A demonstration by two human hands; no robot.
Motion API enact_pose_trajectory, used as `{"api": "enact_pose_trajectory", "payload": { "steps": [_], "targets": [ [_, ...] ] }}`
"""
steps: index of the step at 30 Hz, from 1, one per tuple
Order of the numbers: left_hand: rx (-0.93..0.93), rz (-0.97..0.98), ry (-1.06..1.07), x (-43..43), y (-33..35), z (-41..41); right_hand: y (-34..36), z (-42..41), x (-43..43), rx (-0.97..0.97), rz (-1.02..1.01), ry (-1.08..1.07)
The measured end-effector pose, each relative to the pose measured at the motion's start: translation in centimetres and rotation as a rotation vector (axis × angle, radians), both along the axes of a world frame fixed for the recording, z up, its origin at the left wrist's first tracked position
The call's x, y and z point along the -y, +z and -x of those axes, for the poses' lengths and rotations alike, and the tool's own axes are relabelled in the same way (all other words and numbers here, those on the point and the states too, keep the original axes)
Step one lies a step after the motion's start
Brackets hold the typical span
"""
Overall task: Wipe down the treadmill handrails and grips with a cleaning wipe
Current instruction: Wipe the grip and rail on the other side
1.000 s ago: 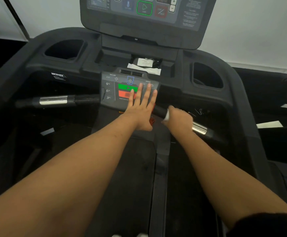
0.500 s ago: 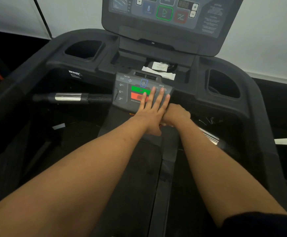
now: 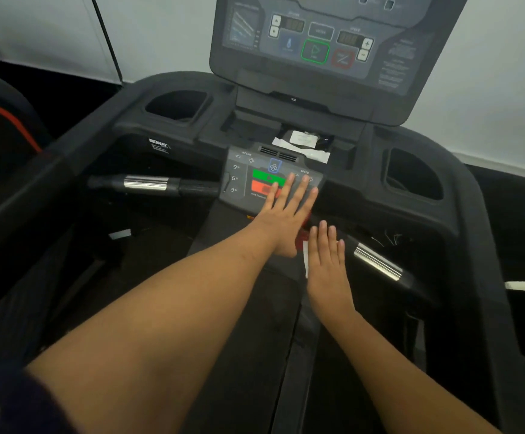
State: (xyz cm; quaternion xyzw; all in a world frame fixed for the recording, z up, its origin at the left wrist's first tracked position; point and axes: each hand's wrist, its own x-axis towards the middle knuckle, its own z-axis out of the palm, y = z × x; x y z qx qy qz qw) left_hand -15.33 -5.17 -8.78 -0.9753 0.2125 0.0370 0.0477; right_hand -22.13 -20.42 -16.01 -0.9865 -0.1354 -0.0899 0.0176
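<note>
Covering wipe, right grip flat-fingered; wipe's long axis points toward console; left grip flat on panel.

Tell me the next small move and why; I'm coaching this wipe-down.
Probably curl the right hand, with the wipe at its palm edge, round the right handrail: its fingers lie straight, not wrapped, and the chrome stretch sits uncovered just beside it.

- Dark treadmill console before me, a cup hollow near each side edge.
- White paper and a small packet lie in its middle tray.
</note>
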Motion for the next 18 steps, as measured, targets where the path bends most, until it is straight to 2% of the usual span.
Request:
{"api": "enact_pose_trajectory", "payload": {
  "steps": [5,7,9,13,18],
  "targets": [
    [0.155,-0.008,0.012,-3.2,-0.5,3.3,1.8,2.1,-3.0,-0.191,-0.246,0.153],
    [0.199,-0.071,-0.008,-6.1,-0.7,5.0,2.8,2.8,-4.8,-0.361,-0.362,0.103],
    [0.185,-0.13,-0.003,-9.7,-0.5,6.4,4.1,2.7,-7.0,-0.451,-0.442,0.086],
    [0.08,-0.203,0.146,-16.5,0.3,8.1,6.8,0.6,-12.3,-0.431,-0.397,0.134],
    [-0.117,-0.197,0.293,-23.4,1.4,7.7,11.2,-2.9,-18.5,-0.315,-0.19,0.272]
  ]
}}
